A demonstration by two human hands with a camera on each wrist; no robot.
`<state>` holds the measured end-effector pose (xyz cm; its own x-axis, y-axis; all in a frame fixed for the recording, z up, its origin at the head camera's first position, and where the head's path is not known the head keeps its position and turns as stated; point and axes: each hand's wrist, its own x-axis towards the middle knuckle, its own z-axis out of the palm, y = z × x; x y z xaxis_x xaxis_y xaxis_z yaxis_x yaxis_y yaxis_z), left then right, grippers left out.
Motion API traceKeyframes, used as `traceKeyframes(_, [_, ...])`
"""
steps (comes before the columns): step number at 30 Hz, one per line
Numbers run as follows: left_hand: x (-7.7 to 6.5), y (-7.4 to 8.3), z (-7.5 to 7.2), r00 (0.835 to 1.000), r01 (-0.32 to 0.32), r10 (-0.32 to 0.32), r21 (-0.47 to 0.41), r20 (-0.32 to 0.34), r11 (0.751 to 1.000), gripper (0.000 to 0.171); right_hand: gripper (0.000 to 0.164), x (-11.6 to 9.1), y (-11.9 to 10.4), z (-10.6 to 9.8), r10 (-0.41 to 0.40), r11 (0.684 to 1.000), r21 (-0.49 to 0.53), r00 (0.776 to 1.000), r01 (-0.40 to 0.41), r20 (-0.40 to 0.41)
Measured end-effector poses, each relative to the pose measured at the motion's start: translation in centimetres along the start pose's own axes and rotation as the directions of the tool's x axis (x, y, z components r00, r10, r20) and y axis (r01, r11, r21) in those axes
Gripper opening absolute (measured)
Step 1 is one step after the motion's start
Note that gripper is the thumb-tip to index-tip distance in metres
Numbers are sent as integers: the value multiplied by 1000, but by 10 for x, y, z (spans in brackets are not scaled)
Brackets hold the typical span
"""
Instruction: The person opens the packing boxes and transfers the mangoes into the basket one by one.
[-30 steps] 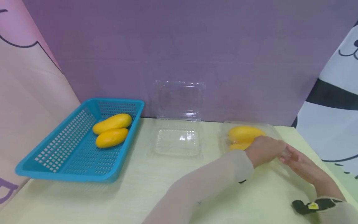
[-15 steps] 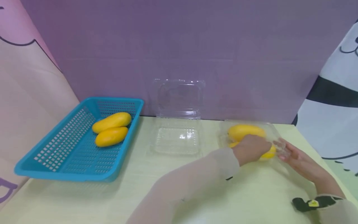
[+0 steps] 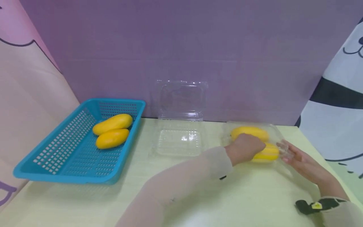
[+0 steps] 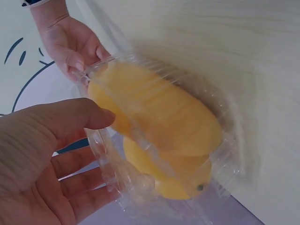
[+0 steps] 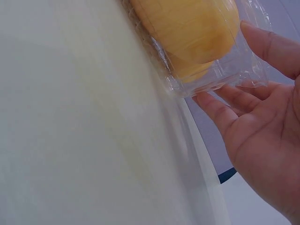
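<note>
Resting on a pale table [image 3: 227, 198], a blue basket [image 3: 72, 164] has an open clear box [image 3: 180, 138] to its right; farther right lies a covered clear box [image 3: 275, 134], whose side away from the basket the right hand [image 3: 302, 162] pinches. The left hand [image 3: 246, 148] touches this box; its grip I cannot tell. Two yellow fruits [image 3: 268, 153] lie inside, two in the basket.

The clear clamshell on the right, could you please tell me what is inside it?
Two yellow mangoes; in the head view, the left hand covers part of the nearer one.
</note>
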<state>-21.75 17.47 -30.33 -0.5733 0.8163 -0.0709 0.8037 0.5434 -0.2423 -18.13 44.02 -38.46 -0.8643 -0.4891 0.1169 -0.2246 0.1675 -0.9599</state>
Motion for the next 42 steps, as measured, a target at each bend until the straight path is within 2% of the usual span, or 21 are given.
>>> traceKeyframes(3, [-2, -5, -4, 1000, 20, -20, -32, -1, 999, 18, 67, 0, -2, 0, 18, 1000, -8, 1000, -18, 0])
traceKeyframes(10, [-9, -18, -16, 996, 26, -31, -67, -79, 997, 19, 67, 0, -2, 0, 14, 999, -36, 1000, -14, 1])
traceKeyframes(14, [-12, -24, -24, 997, 48, -55, -114, -53, 992, 19, 66, 2, 0, 0, 21, 1000, -16, 1000, -21, 10])
traceKeyframes(17, [-12, -30, -31, 996, 72, -79, -152, -41, 986, 23, 67, 2, -1, 0, 61, 997, -39, 998, -61, -5])
traceKeyframes(22, [-12, -43, -40, 988, 126, -141, -201, -63, 972, 25, 67, 2, -3, 0, 112, 991, -75, 993, -115, -43])
traceKeyframes(25, [-11, -52, -43, 977, 174, -201, -263, -78, 949, 24, 67, 2, -3, 0, 111, 991, -68, 993, -114, -44])
traceKeyframes(29, [-12, -67, -44, 952, 174, -245, -340, -181, 924, 21, 67, 1, -1, 1, 76, 996, -50, 997, -77, -27])
traceKeyframes(32, [-11, -80, -45, 922, 158, -277, -391, -270, 907, 18, 67, 2, 0, 2, 49, 998, -42, 999, -50, -12])
traceKeyframes(34, [-9, -88, -44, 900, 159, -310, -431, -306, 888, 19, 67, 2, 0, 2, 44, 998, -45, 999, -44, -9])
traceKeyframes(36, [-5, -95, -41, 876, 173, -358, -481, -325, 860, 21, 67, 2, -1, 3, 59, 996, -59, 998, -60, -23])
traceKeyframes(40, [1, -107, -29, 820, 164, -463, -637, -337, 753, 26, 67, 2, -3, 3, 71, 994, -81, 997, -74, -44])
traceKeyframes(42, [4, -111, -21, 791, 128, -512, -730, -333, 672, 28, 67, 2, -4, 3, 72, 994, -81, 997, -75, -41])
